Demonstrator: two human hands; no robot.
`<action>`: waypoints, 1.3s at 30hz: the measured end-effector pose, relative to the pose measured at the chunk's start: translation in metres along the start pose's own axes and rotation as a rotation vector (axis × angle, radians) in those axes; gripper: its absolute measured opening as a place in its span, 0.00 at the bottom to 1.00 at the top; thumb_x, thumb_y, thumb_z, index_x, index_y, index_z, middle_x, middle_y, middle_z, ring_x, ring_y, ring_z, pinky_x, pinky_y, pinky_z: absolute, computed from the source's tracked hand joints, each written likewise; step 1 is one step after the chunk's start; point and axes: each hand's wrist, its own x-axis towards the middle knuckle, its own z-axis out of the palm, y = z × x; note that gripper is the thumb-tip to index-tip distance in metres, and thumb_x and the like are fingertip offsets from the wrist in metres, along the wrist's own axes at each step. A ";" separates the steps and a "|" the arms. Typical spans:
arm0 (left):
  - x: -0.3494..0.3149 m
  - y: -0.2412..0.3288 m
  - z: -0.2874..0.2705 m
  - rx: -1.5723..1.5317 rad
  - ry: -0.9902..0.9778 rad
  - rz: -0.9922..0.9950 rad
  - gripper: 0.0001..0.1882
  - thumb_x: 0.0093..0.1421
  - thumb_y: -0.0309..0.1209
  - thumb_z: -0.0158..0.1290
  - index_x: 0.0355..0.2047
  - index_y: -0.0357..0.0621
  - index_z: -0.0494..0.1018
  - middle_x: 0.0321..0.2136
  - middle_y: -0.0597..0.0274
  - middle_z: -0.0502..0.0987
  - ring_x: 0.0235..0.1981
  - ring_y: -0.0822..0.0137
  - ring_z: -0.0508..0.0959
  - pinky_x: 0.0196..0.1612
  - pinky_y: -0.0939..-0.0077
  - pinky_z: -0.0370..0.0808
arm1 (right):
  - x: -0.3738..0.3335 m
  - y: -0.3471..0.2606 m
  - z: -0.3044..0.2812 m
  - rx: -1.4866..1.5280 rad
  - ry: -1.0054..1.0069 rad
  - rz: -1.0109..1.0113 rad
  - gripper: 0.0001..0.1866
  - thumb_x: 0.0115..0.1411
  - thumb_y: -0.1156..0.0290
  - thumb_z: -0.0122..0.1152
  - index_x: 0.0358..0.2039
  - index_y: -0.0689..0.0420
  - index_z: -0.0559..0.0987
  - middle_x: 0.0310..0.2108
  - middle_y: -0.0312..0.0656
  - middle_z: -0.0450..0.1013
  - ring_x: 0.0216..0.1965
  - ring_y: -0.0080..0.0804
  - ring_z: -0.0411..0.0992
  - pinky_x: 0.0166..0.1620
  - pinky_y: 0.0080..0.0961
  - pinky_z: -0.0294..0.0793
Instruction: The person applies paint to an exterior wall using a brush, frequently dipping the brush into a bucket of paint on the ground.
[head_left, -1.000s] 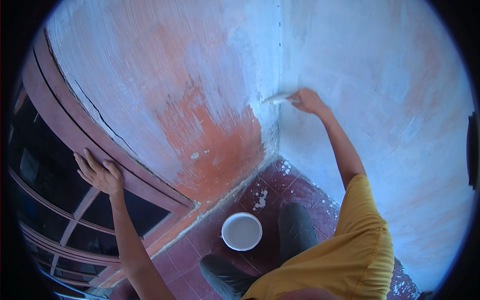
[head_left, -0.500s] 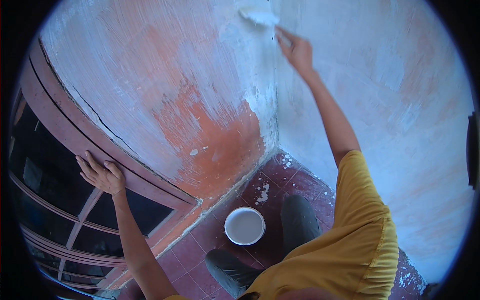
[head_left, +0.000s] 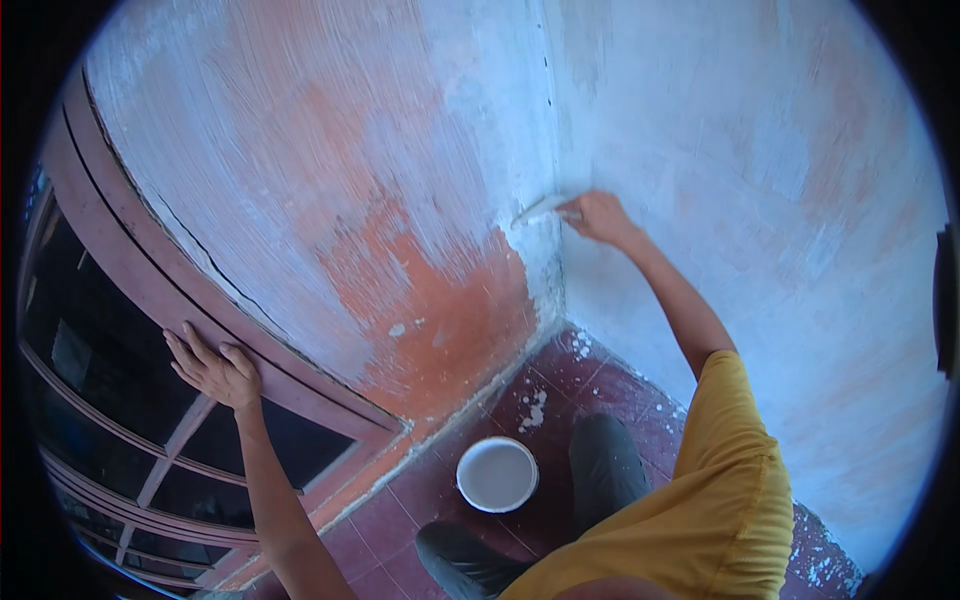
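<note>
My right hand (head_left: 600, 217) is closed round the handle of a paintbrush (head_left: 538, 209) with a whitish head. The brush's head lies against the left wall at the corner, just above a bare orange patch (head_left: 430, 300); its handle is mostly hidden in my fingers. White paint streaks cover the walls around it. With fingers spread, my left hand (head_left: 218, 374) rests on the reddish-brown window frame (head_left: 290, 390) and holds nothing. Between my knees a round white bucket (head_left: 497, 475) of pale paint stands on the floor.
Dark panes (head_left: 100, 370) fill the window at left. Dark red floor tiles (head_left: 400, 510) carry white paint spatters (head_left: 535, 408) by the corner. The right wall (head_left: 760, 250) rises close beside my right arm. A crack (head_left: 215, 260) runs along the window frame.
My right hand has brought the paintbrush down along the corner, from high up to near the orange patch. My left hand stays on the window frame. The view has shifted slightly.
</note>
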 end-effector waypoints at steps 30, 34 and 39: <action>0.001 -0.004 -0.002 -0.018 -0.038 -0.017 0.30 0.56 0.37 0.39 0.61 0.45 0.56 0.63 0.50 0.51 0.64 0.54 0.52 0.63 0.51 0.44 | 0.144 -0.029 -0.243 -0.201 0.581 -0.217 0.16 0.51 0.59 0.62 0.41 0.49 0.81 0.30 0.49 0.77 0.29 0.42 0.75 0.37 0.32 0.73; 0.002 0.000 0.001 -0.020 -0.039 -0.024 0.30 0.57 0.37 0.38 0.61 0.45 0.55 0.63 0.50 0.51 0.64 0.54 0.51 0.63 0.51 0.44 | 0.158 -0.025 -0.224 -0.013 0.881 -0.048 0.16 0.52 0.58 0.60 0.42 0.46 0.80 0.31 0.48 0.76 0.31 0.44 0.74 0.38 0.34 0.73; 0.005 -0.002 -0.002 -0.021 -0.044 -0.019 0.30 0.58 0.38 0.37 0.62 0.46 0.54 0.63 0.51 0.50 0.64 0.55 0.52 0.63 0.50 0.43 | 0.090 -0.033 -0.150 0.025 0.518 -0.149 0.16 0.51 0.62 0.61 0.43 0.46 0.80 0.22 0.49 0.74 0.24 0.45 0.72 0.33 0.35 0.72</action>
